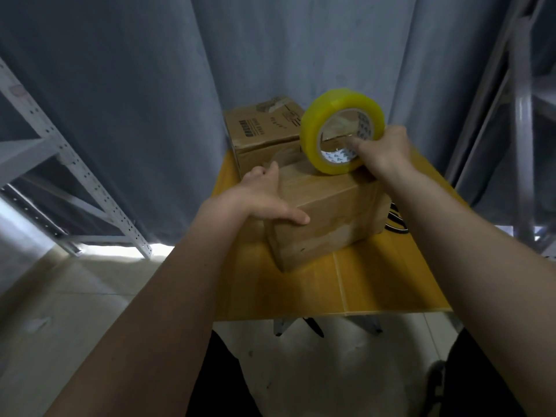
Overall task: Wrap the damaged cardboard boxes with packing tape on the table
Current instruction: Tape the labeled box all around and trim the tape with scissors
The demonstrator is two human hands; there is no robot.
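Two cardboard boxes sit mid-frame on the yellow table (pixel 376 284): the left hand (pixel 264 194) lies spread on the near box (pixel 325 218), the right hand (pixel 383 149) grips the tape roll (pixel 340 130) standing atop it, the far box (pixel 264 127) behind.

Both bare forearms reach up from the frame's lower corners toward the centre. The left hand (pixel 264 194) lies flat, fingers straight, thumb spread. The right hand (pixel 383 149), upper right of centre, has curled fingers gripping.

Yellow tape roll (pixel 313 127) – brown box (pixel 328 212)
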